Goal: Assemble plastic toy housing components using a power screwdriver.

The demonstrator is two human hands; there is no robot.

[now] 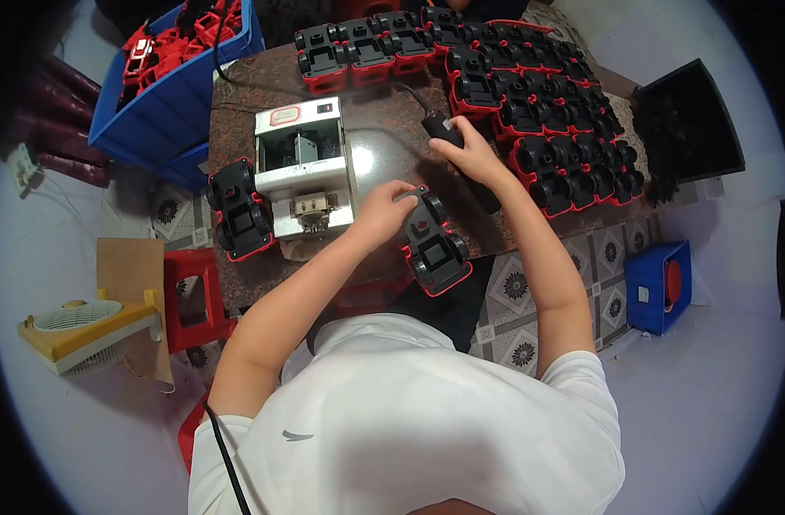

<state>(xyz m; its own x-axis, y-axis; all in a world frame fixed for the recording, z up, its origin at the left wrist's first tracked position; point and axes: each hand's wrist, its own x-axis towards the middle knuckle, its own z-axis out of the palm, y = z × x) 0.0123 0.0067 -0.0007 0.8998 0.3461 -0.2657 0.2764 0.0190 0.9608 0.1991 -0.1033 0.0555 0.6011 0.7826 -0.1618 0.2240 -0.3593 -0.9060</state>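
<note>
My left hand (384, 213) is closed on the upper end of a black toy car chassis with a red rim (435, 249), held at the table's near edge. My right hand (471, 154) wraps round a black corded electric screwdriver (441, 127), its cord running off toward the back left. The tool's lower part lies partly behind my hand and forearm, and its tip cannot be made out. Left of my left hand stands a white metal box, apparently a screw feeder (302, 172), with a red switch. Another black-and-red chassis (239, 210) lies against its left side.
Rows of similar chassis (538, 99) fill the table's back and right. A blue crate (165, 86) of red parts stands at the back left, a black bin (693, 120) at the right. A red stool (195, 296) and yellow-and-white fan (87, 322) are at left, a blue box (658, 287) at right.
</note>
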